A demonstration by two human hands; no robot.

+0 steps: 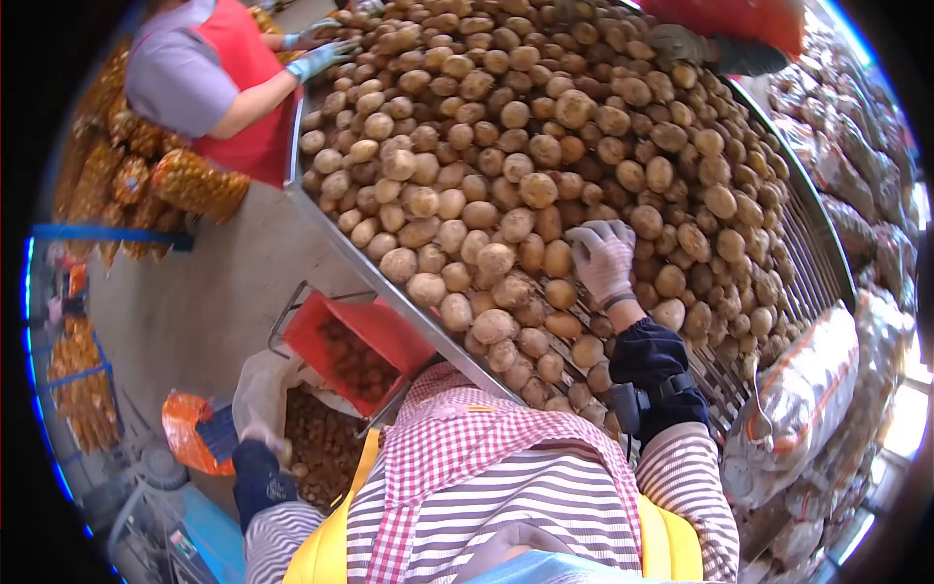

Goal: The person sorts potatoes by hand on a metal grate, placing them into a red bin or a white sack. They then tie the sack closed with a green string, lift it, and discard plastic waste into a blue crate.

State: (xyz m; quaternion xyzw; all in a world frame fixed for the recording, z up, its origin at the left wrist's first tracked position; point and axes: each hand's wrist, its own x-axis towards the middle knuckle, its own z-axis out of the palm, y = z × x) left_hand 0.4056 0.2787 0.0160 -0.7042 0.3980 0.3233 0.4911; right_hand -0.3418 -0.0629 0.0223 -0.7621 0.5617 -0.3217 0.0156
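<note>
beside the tray (367, 268), a red bin (394, 331) and white sack (255, 386) hold potatoes (352, 365), grip of left hand (269, 440) and right hand (605, 261) unclear.

Potatoes (538, 190) lie on the table (820, 273), sacks (803, 384) right, a bin (389, 331) left.

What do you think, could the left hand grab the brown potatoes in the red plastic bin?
Probably yes: the left hand is at the open white sack, near the red bin, and nothing seems to cover the brown potatoes inside.
</note>
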